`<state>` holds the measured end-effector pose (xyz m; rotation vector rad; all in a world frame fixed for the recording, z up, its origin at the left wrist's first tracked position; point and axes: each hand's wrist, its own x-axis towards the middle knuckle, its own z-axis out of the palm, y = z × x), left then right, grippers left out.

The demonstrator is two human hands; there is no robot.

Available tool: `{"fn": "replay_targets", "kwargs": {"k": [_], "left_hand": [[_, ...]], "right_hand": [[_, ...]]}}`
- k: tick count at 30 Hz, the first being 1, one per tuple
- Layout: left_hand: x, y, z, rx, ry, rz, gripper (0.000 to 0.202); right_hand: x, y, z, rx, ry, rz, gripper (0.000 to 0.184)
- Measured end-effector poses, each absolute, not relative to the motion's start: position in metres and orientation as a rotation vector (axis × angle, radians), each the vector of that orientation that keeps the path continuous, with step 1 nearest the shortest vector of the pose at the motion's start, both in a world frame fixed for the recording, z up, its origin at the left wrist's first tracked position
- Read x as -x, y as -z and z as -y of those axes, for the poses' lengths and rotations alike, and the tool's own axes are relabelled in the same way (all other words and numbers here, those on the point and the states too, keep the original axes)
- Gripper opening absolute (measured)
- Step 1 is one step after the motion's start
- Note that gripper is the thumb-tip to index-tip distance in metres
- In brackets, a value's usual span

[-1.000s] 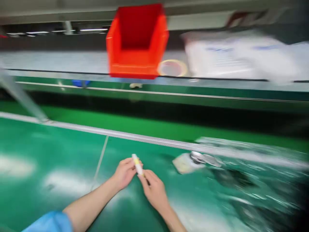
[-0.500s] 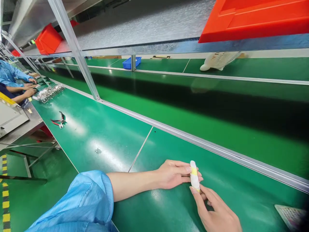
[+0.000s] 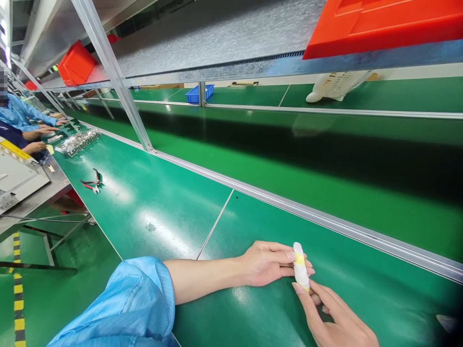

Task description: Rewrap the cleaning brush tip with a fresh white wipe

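Note:
A small white tube-like piece with yellow bands is held upright over the green bench, between my two hands. My left hand reaches in from the left and pinches its upper part, thumb in front and fingers behind. Thumb and fingers of my right hand grip its lower end from below right. Its exact kind I cannot make out. Some fingertips of both hands are hidden behind it.
Red-handled pliers lie on the green bench. Farther left, a heap of small metal parts sits near co-workers' hands. A metal rail and a slanted post border the bench. A red bin overhangs at upper right.
The view has shifted slightly, so the scene sits a little farther right. Both hands keep their hold on the white piece. A co-worker's hands at far left have moved a little.

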<state>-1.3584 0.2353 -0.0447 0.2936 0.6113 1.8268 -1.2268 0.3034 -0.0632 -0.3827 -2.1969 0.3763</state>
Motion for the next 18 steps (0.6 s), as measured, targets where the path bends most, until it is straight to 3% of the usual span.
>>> {"fn": "replay_targets", "kwargs": {"k": [18], "left_hand": [[1.3583, 0.0443, -0.2343, -0.314, -1.816, -0.666, 0.062]], "right_hand": [[1.2277, 0.0574, -0.2992, 0.297, -0.306, 2.185, 0.036]]}}
